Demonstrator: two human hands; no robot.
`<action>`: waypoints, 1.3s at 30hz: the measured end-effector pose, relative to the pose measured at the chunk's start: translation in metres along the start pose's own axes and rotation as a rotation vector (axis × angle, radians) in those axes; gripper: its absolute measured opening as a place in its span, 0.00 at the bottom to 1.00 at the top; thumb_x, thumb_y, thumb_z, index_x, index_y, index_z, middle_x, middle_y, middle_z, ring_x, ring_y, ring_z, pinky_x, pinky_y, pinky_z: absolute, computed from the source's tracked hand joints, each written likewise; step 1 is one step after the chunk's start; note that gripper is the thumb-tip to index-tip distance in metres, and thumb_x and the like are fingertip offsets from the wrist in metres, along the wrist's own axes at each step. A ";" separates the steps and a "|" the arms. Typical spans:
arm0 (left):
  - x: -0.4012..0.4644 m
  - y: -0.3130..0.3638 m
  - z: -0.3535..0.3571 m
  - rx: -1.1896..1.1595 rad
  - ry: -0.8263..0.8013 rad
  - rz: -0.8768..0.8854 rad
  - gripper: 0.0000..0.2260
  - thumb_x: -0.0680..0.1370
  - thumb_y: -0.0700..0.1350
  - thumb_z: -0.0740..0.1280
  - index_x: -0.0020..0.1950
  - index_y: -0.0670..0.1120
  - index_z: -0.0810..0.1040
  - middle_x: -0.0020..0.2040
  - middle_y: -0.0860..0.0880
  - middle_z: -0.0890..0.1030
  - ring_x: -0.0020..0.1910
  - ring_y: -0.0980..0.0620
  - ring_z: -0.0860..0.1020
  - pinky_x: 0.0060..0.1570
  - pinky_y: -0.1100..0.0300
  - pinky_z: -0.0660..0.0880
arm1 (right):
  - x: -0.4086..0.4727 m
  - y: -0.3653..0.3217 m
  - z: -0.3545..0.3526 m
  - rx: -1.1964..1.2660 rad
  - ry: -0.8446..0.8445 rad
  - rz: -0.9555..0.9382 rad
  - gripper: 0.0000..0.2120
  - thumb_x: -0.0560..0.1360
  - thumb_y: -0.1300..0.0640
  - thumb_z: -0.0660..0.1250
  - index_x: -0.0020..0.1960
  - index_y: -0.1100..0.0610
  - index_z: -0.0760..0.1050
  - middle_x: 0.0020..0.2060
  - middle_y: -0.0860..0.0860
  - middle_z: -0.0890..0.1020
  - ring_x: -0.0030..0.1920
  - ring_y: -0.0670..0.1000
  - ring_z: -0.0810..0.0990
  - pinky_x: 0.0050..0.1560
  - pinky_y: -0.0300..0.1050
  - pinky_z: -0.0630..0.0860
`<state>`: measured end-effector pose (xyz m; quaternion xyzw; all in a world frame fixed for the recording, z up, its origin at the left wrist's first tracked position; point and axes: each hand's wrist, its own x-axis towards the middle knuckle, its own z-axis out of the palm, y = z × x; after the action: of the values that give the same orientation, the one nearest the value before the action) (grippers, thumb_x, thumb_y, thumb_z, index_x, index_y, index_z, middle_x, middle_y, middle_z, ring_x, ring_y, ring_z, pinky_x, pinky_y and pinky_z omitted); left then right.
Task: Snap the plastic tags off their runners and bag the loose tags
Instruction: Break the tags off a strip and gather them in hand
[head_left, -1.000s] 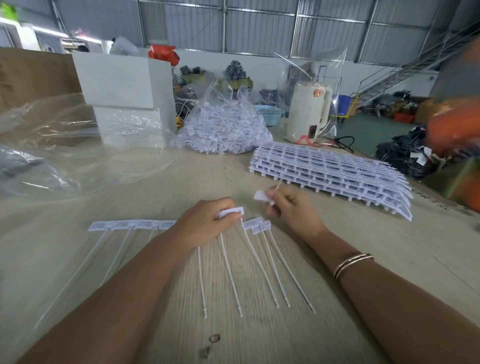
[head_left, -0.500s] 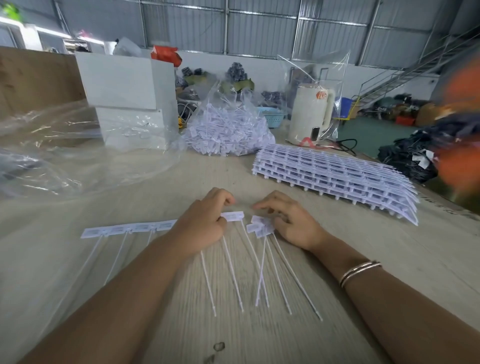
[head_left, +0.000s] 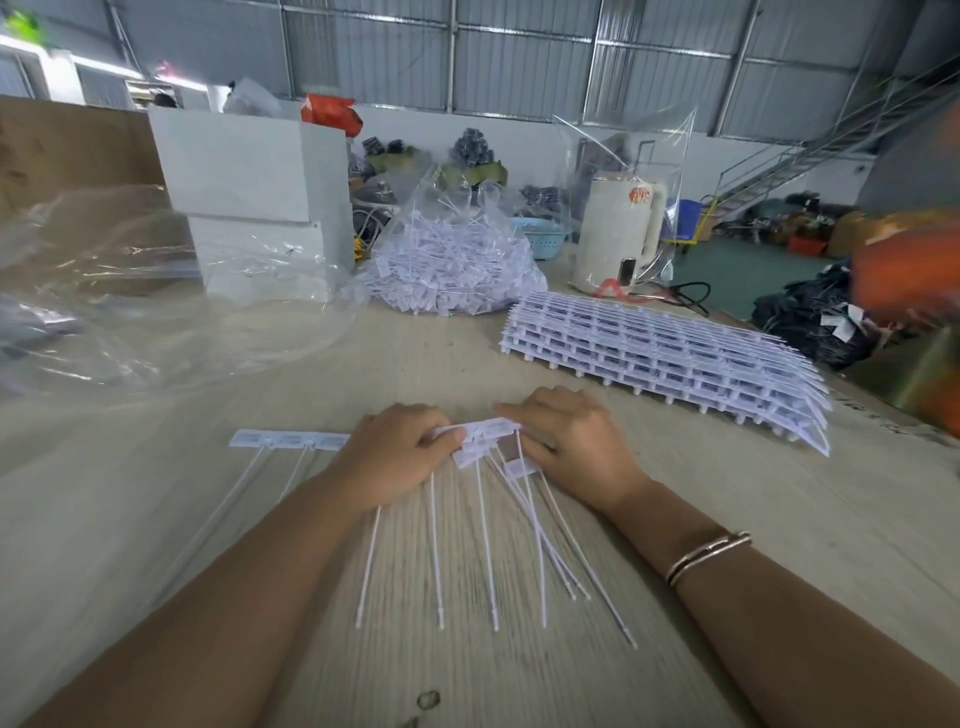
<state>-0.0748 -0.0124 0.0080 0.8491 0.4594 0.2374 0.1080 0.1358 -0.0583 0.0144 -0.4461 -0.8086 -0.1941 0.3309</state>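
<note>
At table centre, both hands pinch the tags: left hand & right hand on tag strip. Risk: loose tags scatter w/ hard snap. Bag at 12 o'clock.

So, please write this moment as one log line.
left hand: holds tags | right hand: on tags | bag: part-filled

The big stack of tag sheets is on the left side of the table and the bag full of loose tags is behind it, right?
Not quite. The head view shows the stack of tag sheets on the right side of the table, not the left. The bag of loose tags does sit farther back, a little to its left.
</note>
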 end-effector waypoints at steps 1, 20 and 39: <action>0.000 -0.002 0.001 -0.057 0.009 0.005 0.12 0.78 0.55 0.61 0.35 0.55 0.70 0.32 0.54 0.73 0.38 0.51 0.74 0.42 0.57 0.66 | 0.000 0.001 0.001 0.007 -0.039 -0.005 0.11 0.70 0.56 0.70 0.52 0.56 0.82 0.40 0.53 0.82 0.39 0.55 0.81 0.40 0.49 0.74; -0.002 -0.006 0.004 -0.250 0.013 -0.003 0.12 0.76 0.39 0.60 0.41 0.57 0.72 0.34 0.53 0.77 0.34 0.49 0.76 0.37 0.54 0.72 | 0.000 0.013 0.006 0.433 -0.263 0.214 0.16 0.76 0.67 0.63 0.62 0.57 0.77 0.45 0.47 0.72 0.47 0.50 0.76 0.53 0.51 0.72; 0.002 0.018 0.001 0.274 0.128 -0.005 0.12 0.80 0.52 0.55 0.50 0.49 0.76 0.46 0.50 0.80 0.53 0.49 0.73 0.64 0.54 0.58 | 0.001 -0.002 0.006 0.327 -0.094 0.122 0.10 0.73 0.61 0.70 0.54 0.59 0.81 0.45 0.54 0.82 0.46 0.54 0.78 0.49 0.59 0.73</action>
<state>-0.0597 -0.0205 0.0149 0.8379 0.4954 0.2259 -0.0378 0.1315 -0.0554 0.0111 -0.4430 -0.8154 -0.0184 0.3722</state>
